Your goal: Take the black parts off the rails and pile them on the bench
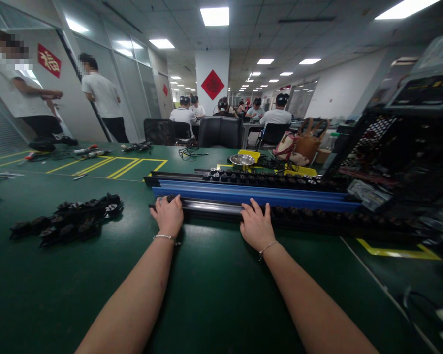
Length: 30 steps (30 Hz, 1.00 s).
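Observation:
My left hand is at the left end of a long black rail with a shiny metal channel. Its thumb and fingers close round a small black part at the channel, mostly hidden by the hand. My right hand rests on the same rail farther right, its fingers apart and touching the edge by a row of small black parts seated along the rail. Directly behind lies a blue rail. Beyond it, another black rail carries a row of black and silver parts.
Loose strips of black parts lie on the green table at left. A metal bowl and yellow trays stand behind the rails. An open black computer case blocks the right. Two people stand at left; others sit farther back.

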Motion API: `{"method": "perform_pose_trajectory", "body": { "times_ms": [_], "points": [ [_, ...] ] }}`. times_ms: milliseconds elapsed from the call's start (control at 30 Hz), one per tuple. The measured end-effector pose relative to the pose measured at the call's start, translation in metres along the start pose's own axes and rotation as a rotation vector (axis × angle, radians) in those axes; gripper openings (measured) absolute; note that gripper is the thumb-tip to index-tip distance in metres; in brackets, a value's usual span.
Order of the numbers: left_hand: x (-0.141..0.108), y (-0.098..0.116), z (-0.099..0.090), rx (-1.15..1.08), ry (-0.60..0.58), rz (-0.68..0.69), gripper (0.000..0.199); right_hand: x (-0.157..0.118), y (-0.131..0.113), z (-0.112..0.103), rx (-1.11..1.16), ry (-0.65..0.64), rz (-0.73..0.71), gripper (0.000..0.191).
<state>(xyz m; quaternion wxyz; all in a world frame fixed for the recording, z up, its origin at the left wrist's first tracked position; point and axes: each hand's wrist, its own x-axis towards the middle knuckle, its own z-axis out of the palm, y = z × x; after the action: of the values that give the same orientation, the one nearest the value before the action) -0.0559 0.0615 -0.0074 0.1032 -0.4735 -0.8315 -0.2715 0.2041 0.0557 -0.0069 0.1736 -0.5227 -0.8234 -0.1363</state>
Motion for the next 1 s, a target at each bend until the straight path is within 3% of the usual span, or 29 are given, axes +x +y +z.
{"method": "perform_pose_trajectory", "body": {
  "times_ms": [1000],
  "points": [
    [0.011, -0.012, -0.008, -0.068, -0.029, -0.118, 0.043, 0.001, 0.000, 0.001, -0.004, 0.006, -0.004, 0.032]
  ]
}}
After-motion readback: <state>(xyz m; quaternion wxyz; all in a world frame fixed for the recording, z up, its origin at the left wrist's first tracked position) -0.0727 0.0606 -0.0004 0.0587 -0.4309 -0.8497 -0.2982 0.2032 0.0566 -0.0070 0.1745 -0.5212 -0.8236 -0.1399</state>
